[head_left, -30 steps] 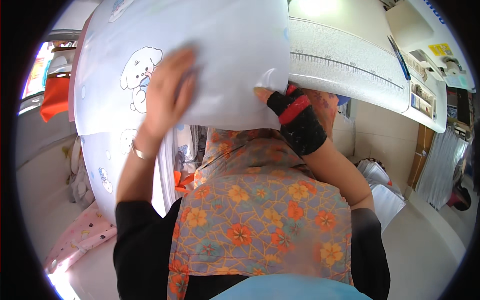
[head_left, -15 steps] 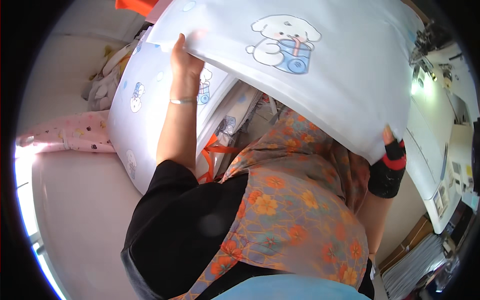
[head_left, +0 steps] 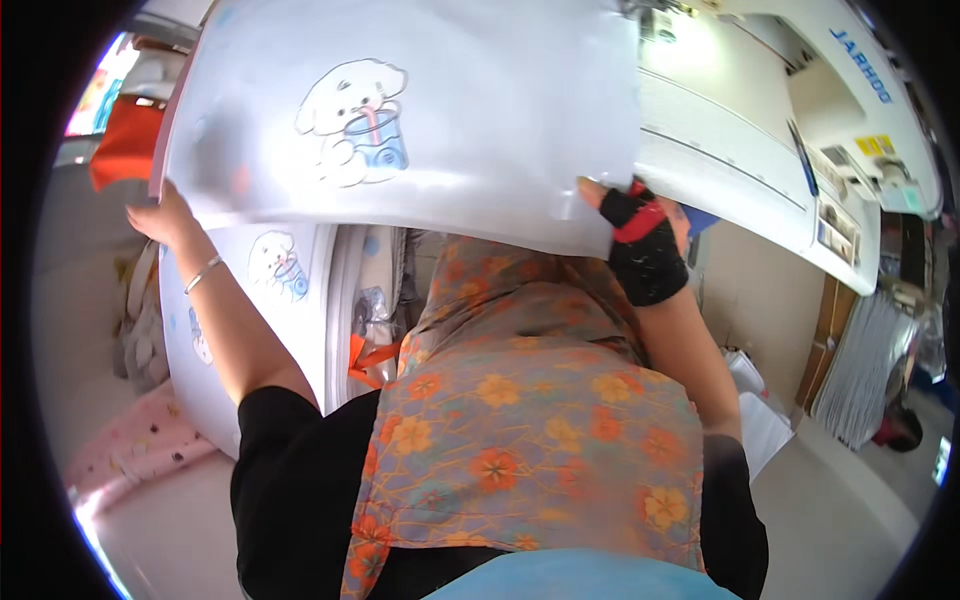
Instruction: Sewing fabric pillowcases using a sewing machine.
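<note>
In the head view, you have a pale sheet (head_left: 480,130) spread out in front of you, its near edge running across just above your lap. It bears a print of a white dog sipping from a blue cup through a pink straw. Your right hand (head_left: 648,245), in a black fingerless glove with a red band, is at the near right corner: the thumb lies on top and the other fingers are mostly hidden, so you are pinching the sheet there. Your left hand (head_left: 170,218) is at the near left corner, beside a narrow pink strip (head_left: 158,170) along the side. Its thumb points outward and the rest of its fingers are partly hidden, so I cannot tell whether they grip the sheet or only touch it. You wear a bracelet (head_left: 202,274) on that wrist.

Below the sheet on your left hangs fabric with the same dog print (head_left: 250,310), with an orange ribbon (head_left: 370,360) to the right of it. An orange cloth (head_left: 128,145) is near your left hand, beyond it, and a pink printed cloth (head_left: 150,430) lies lower down. To your right stands a white sewing machine (head_left: 850,90) on a white counter (head_left: 730,180), where a slim dark tool (head_left: 803,158) lies. The sheet's far right part reaches toward the machine's lit needle area. Your flowered apron (head_left: 540,440) covers your front.
</note>
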Tool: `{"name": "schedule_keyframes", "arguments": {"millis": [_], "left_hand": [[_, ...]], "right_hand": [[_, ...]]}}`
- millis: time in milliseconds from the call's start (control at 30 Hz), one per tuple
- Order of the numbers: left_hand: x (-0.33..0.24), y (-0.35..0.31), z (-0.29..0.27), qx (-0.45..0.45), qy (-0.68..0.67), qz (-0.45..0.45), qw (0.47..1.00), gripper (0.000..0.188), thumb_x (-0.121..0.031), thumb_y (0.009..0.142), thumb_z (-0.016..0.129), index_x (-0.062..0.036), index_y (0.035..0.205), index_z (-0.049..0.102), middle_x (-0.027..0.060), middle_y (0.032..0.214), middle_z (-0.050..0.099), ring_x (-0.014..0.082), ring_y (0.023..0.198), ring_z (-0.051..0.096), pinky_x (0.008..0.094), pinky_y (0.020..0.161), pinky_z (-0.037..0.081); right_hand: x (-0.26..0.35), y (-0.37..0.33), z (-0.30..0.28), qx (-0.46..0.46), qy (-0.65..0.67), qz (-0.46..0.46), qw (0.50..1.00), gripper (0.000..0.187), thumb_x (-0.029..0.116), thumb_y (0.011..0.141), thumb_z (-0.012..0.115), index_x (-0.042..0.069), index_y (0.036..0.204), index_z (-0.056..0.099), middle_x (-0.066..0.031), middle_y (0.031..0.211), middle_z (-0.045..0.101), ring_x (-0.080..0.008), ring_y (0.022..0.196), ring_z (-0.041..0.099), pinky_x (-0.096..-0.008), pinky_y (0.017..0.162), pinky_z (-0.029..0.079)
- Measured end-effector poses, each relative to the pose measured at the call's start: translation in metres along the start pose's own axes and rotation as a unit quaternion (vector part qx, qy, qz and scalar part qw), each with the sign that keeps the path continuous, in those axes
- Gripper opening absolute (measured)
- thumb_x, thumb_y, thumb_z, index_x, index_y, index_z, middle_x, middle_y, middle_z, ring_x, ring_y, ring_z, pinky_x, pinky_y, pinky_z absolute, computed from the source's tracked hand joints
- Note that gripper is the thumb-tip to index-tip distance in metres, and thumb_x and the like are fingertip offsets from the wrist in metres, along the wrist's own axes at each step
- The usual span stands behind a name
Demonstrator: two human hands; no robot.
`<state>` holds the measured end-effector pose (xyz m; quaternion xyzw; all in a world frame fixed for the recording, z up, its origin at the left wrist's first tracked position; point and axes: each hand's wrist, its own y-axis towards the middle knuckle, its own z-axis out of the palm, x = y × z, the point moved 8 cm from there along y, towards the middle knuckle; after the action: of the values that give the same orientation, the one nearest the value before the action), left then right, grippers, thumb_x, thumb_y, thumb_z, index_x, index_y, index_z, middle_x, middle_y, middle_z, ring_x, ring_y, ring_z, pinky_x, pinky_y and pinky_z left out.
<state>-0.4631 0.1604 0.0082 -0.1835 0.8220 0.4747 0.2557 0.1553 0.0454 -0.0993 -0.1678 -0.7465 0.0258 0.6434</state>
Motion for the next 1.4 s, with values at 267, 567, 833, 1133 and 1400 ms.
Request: {"name": "schedule_keyframes", "arguments": {"millis": [267,567,833,1133,1400], "left_hand": [[-0.393,-0.302,0.097,0.384,-0.165,0.51,0.752,0.045,-0.03,0.092,0.06,-0.0064,0.129,0.056,0.0111,0.139,0.054,0.0301,0.131,0.047,0.0518,0.11,0.034],[-0.378,-0.309,0.123,0.445,-0.191,0.512,0.709,0.053,-0.027,0.082,0.069,-0.0033,0.128,0.055,0.0121,0.138,0.053,0.0296,0.129,0.049,0.0523,0.107,0.038],[-0.328,-0.319,0.06,0.485,-0.023,0.543,0.685,0.072,-0.018,0.072,0.075,0.002,0.137,0.048,0.0151,0.145,0.047,0.0299,0.135,0.044,0.0498,0.111,0.035],[-0.327,-0.307,0.057,0.405,-0.063,0.548,0.729,0.056,0.005,0.072,0.058,0.0002,0.127,0.059,0.015,0.136,0.057,0.03,0.126,0.055,0.0493,0.106,0.042],[-0.32,-0.297,0.051,0.434,-0.077,0.49,0.752,0.064,0.007,0.064,0.062,0.0007,0.128,0.059,0.0162,0.134,0.057,0.0303,0.125,0.054,0.0469,0.107,0.041]], "right_hand": [[0.018,-0.015,0.01,0.045,0.138,0.051,0.988,0.044,0.027,0.075,0.081,0.005,0.111,0.069,-0.0044,0.099,0.071,-0.0173,0.086,0.063,-0.0324,0.082,0.049],[0.033,-0.016,0.01,0.028,0.104,0.003,0.994,0.034,0.028,0.075,0.08,0.014,0.104,0.07,-0.0099,0.095,0.069,-0.0287,0.09,0.065,-0.0392,0.079,0.049],[0.009,-0.025,0.01,0.08,0.078,0.171,0.979,0.04,0.013,0.074,0.074,0.013,0.114,0.066,-0.0104,0.091,0.068,-0.0328,0.088,0.063,-0.0395,0.072,0.05],[0.054,-0.027,-0.023,-0.143,-0.369,-0.527,0.752,0.051,0.007,0.073,0.067,0.013,0.124,0.061,-0.0197,0.122,0.06,-0.0364,0.106,0.06,-0.0479,0.09,0.047],[0.048,-0.01,-0.004,-0.057,-0.379,-0.571,0.726,0.038,0.007,0.068,0.061,0.011,0.106,0.068,-0.0103,0.114,0.065,-0.0326,0.104,0.062,-0.0494,0.092,0.047]]}}
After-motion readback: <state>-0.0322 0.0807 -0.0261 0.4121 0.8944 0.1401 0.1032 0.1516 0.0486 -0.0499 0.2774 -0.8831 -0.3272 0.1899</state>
